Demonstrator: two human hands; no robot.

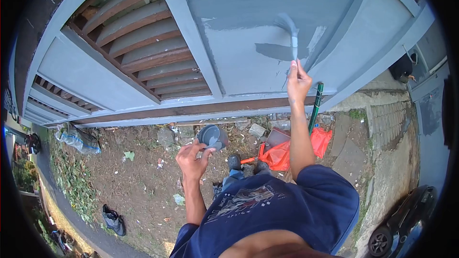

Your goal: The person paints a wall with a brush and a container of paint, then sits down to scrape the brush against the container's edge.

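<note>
My right hand (299, 86) is closed on the handle of a paintbrush (294, 40), whose bristles touch the wall panel (239, 50). Fresh darker grey paint covers the panel's upper part, with a dark patch just left of the brush; the lower part is a paler grey. Down at waist height, my left hand (192, 159) grips the rim of a small paint pot (213, 136). Grey paint coats the inside of the pot, and a lighter patch shows in it. The pot hangs apart from the wall, above the ground.
Wooden louvres (143, 33) fill the opening left of the panel. An orange plastic bag (277, 155) lies by my feet, near a green pole (316, 107) leaning at the wall. A clear plastic bag (79, 138) sits at left, a black bag (113, 220) lower down, and a dark car (404, 222) at right.
</note>
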